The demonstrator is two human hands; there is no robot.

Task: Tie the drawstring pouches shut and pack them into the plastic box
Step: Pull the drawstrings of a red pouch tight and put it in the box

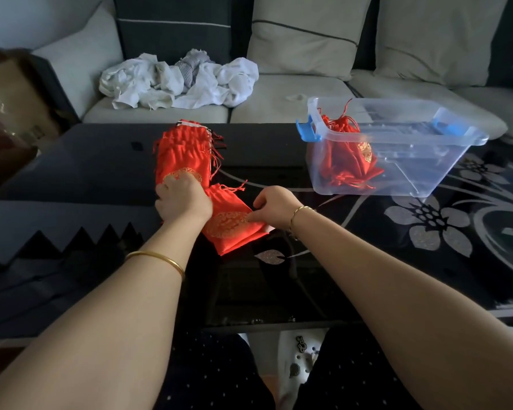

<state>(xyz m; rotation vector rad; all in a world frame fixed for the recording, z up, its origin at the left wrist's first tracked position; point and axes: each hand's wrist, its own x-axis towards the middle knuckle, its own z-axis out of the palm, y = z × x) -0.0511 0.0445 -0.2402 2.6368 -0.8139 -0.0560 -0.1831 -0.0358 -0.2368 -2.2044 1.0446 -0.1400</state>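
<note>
You have only made a start. Your right hand (274, 207) pinches the edge of one flat red cloth pouch (234, 229) with a gold round pattern. It lies on the dark glass table (367, 261) between your two hands. Its strings lie loose at the far end, so it does not look tied yet. Your left hand (184, 202) has its fingers curled down at the near end of the pile of flat red pouches (184, 152). I cannot tell if it grips one or just rests there. The pile runs away from your left hand, and it looks like many pouches wait to be tied. Well past your right hand, off to its right, stands the clear plastic box with blue clips (433, 173). In its left end sits a small bunch of tied red pouches (347, 164), so a few seem done. Most of the box has room. I think you must tie this one, drop it in, then work through the pile.
</note>
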